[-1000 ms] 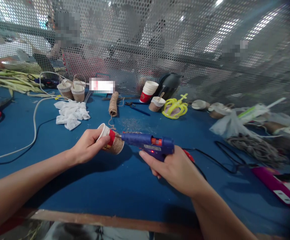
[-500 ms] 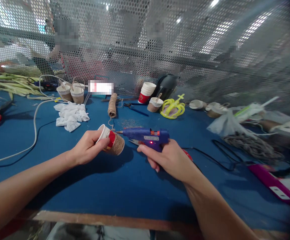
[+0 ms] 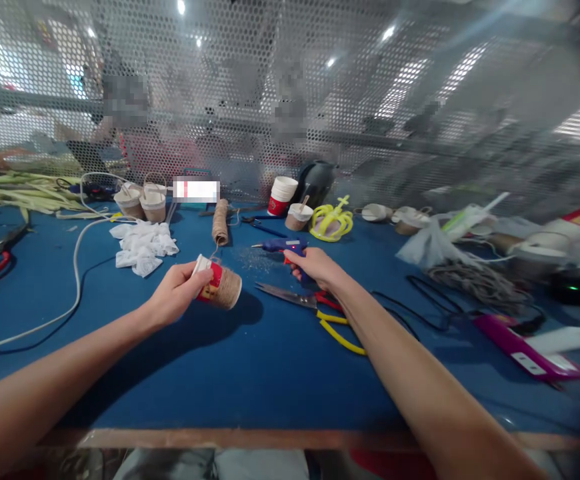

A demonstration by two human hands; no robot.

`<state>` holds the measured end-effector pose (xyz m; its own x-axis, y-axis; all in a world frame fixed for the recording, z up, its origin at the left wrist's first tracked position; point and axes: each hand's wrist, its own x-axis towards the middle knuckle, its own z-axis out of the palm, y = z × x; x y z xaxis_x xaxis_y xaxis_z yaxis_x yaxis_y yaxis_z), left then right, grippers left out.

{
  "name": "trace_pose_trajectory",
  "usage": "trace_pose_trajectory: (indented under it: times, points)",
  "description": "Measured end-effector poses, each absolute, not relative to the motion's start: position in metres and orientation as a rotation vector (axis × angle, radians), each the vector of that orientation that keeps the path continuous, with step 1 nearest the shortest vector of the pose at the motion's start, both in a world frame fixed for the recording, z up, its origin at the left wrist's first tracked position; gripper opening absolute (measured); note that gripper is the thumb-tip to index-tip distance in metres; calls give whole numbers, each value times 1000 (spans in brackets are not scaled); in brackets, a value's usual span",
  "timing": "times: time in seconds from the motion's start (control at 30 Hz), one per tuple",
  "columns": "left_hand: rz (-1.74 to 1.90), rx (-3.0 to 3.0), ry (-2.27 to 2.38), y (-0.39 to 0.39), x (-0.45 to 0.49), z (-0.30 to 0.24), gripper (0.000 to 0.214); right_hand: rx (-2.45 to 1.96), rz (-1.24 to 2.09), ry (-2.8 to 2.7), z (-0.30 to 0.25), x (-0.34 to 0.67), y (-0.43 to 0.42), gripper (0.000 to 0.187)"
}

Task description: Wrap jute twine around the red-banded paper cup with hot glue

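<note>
Glue gun [image 3: 277, 246] now sits farther to the far side and farther from the cup [image 3: 217, 283] than in the earlier frame; more of the scissors [image 3: 290, 295] shows on the near side of it.

Head view, only one available. Left hand [image 3: 173, 293]: closed around the rim end of the cup, which is tilted above the table [image 3: 250, 387], base toward the right. Right hand [image 3: 315, 265]: fingers curled around the grip of the gun, red light lit, nozzle pointing left and apart from the cup. Whether the gun touches the table, I cannot tell.

Progress, my estimate: partway. Twine [image 3: 231, 289] covers the base end; red printed wall toward the rim is bare, so that stretch appears left. A strand trails toward the spool [image 3: 221, 223] on the far side, apparently uncut. Farther right, a lined cup [image 3: 299, 215] stands with cloth over its rim; the held one shows no such lining.
</note>
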<state>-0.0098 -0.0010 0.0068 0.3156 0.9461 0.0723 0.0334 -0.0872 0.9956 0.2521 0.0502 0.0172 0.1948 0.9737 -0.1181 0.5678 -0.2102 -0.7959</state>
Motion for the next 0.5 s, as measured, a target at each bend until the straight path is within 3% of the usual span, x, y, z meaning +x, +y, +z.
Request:
trace_pose_trajectory:
  times: [0.17, 0.3, 0.37, 0.5]
  points:
    - [976, 1440, 955, -3, -9, 10, 34, -1864, 645, -1552, 16, 254, 60, 26]
    - [942, 1486, 952, -5, -8, 11, 35, -1721, 484, -1693, 33, 232, 43, 12]
    - [899, 1511, 934, -9, -8, 14, 36, -1599, 536, -1826, 43, 214, 28, 9]
    - [768, 1551, 871, -19, -6, 18, 33, -1101, 930, -2147, 58, 184, 2, 23]
